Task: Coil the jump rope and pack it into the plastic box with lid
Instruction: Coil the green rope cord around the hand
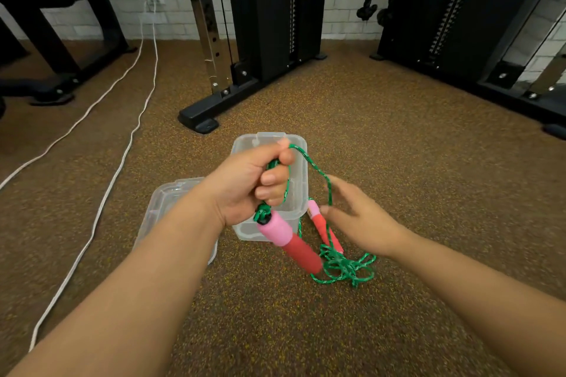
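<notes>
Two pink-and-red handles end the green jump rope: one hangs below the left hand, fisted around gathered rope above the plastic box. Right hand spread open beside a strand. Lid lies on the floor.

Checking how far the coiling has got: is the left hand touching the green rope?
Touching. In the head view the left hand is closed around loops of the green rope, with one handle hanging below the fist.
</notes>
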